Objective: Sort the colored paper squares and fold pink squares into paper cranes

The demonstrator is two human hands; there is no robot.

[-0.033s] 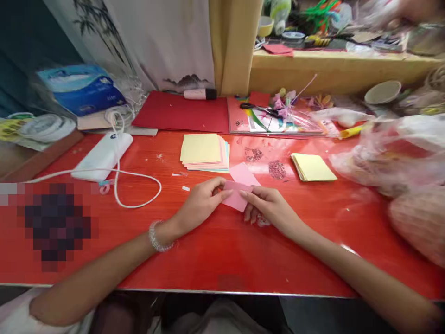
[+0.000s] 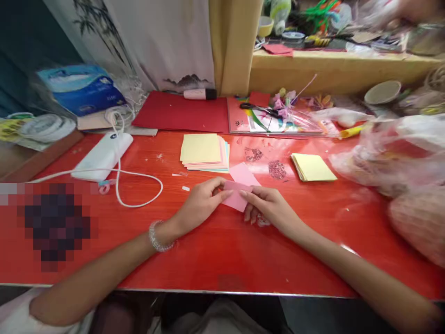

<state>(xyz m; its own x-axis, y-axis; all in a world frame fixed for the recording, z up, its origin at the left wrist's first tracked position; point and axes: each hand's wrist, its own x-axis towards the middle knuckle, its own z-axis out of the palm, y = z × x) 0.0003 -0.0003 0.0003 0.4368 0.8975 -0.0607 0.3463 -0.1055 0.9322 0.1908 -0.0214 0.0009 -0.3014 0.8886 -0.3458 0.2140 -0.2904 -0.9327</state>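
Note:
Between my two hands is a small pink sheet of paper [image 2: 235, 199], held just above the red table. My left hand [image 2: 205, 199] pinches its left side, thumb on top and fingers behind. On the opposite side, my right hand [image 2: 269, 204] grips the upper right edge between thumb and index finger, its other fingers curled below. Just behind the held sheet lies a lighter pink paper [image 2: 244, 173], partly covered by it. A stack of coloured paper squares [image 2: 200, 149], yellow on top, sits beyond my left hand. A smaller yellow stack [image 2: 313, 167] lies to the right.
A white power strip [image 2: 102, 157] and its looped cable [image 2: 139, 205] lie at left on the red table [image 2: 222, 255]. Red folders [image 2: 187, 111], scissors [image 2: 259, 109] and a marker [image 2: 198, 94] line the back. Plastic bags [image 2: 417, 208] crowd the right side.

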